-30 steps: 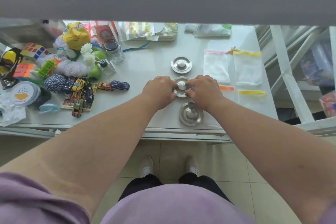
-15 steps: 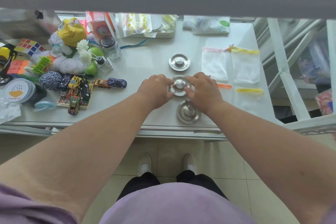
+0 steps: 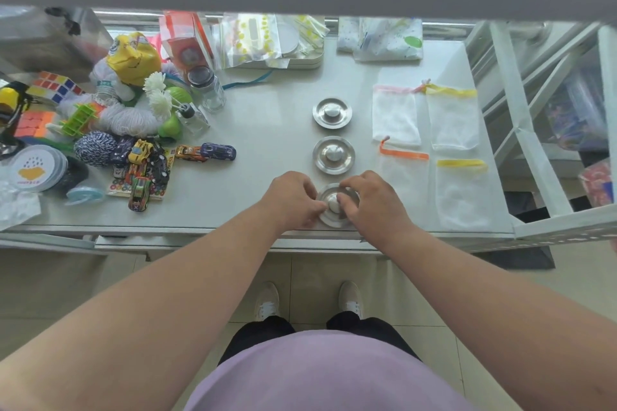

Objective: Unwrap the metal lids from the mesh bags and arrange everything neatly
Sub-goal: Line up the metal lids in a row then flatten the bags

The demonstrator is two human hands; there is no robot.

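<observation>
Three round metal lids with knobs lie in a column on the grey table [image 3: 267, 130]: the far lid [image 3: 332, 112], the middle lid [image 3: 334, 155] and the near lid [image 3: 329, 215] by the front edge. My left hand [image 3: 293, 198] and my right hand [image 3: 374, 200] both pinch the near lid, fingertips at its knob and rim. Flat white mesh bags lie to the right: a pink-stringed bag [image 3: 395, 118], an orange-stringed bag [image 3: 404, 177] and two yellow-stringed bags [image 3: 452, 120] [image 3: 462, 190].
A heap of toys fills the table's left: toy cars [image 3: 147, 167], puzzle cubes [image 3: 53, 87], twine ball [image 3: 95, 147], glass jar [image 3: 207, 87]. Plastic pouches on a tray [image 3: 267, 43] sit at the back. A white rack [image 3: 534, 130] stands at the right.
Both hands left the middle lid and came back toward me onto the near lid. The middle lid now lies uncovered in line with the far one.
</observation>
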